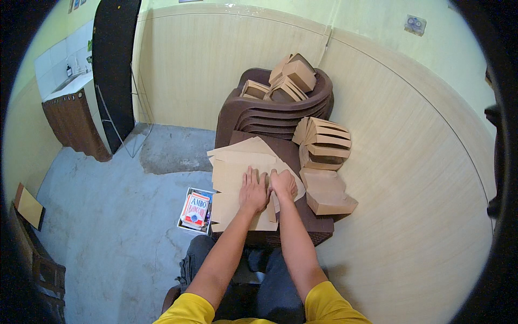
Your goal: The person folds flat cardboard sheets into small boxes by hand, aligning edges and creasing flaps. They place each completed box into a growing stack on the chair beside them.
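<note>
A stack of flat brown cardboard box blanks [237,173] lies on a dark brown plastic table [324,222] in front of me. My left hand [253,190] presses flat on the top blank with fingers spread. My right hand [283,184] sits beside it, fingers curled over a fold of the same blank near its right edge. Both forearms come up from the lower edge over my lap.
Folded brown boxes [326,141] stand stacked on the table's right side, with a closed one [329,195] nearer me. More boxes [288,81] fill the stacked brown chairs [243,113] behind. A printed carton [195,209] sits on the concrete floor at left. A wall curves along the right.
</note>
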